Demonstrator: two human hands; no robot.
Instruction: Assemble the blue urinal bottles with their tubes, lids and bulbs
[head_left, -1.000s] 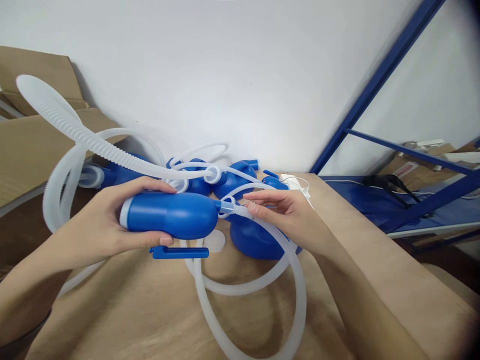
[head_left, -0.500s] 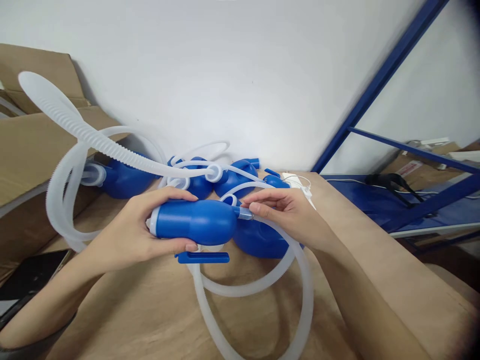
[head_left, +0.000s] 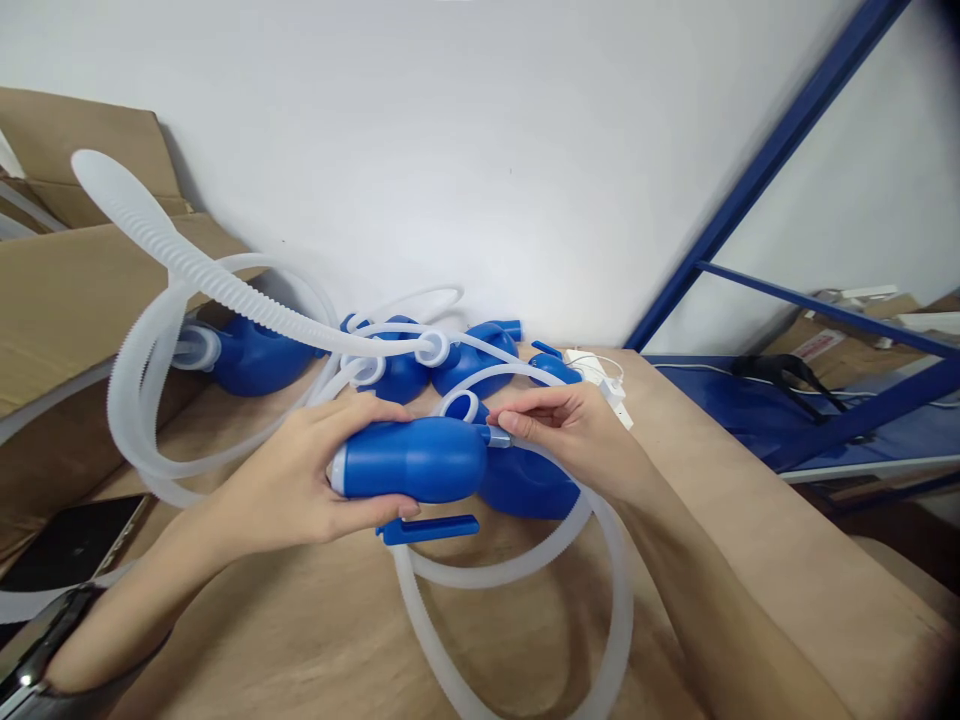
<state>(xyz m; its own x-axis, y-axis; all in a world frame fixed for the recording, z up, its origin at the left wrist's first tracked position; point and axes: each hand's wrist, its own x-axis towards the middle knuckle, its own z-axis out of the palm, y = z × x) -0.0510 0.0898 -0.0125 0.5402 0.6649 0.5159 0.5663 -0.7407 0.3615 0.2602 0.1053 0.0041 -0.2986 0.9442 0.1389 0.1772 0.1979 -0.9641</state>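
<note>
Carton label, far right beyond the blue steel shelf frame: reddish print on white, too small to read.

Main specimen: blue plastic bottle, glossy and bulb-shaped, with a white end cap toward the left hand and a narrow grey collar at the opposite, tapered end. Held roughly level above the tan tabletop, near centre of view, in front of a second blue bottle.

Left hand grasps the bottle body, fingers across the top, thumb beneath. Right hand pinches the collar between thumb and index fingertips, other fingers lightly curled.

Flat blue clip sits just below the bottle; contact cannot be confirmed. Translucent white corrugated hose rises at left to a flared end, with further loops crossing the tabletop in front of the heap.

More blue bottles lie in a tangled row against the white wall. White cable lies at the right of the row. Cardboard boxes stand at left, above a black tablet. Dark wristband on the left wrist.
</note>
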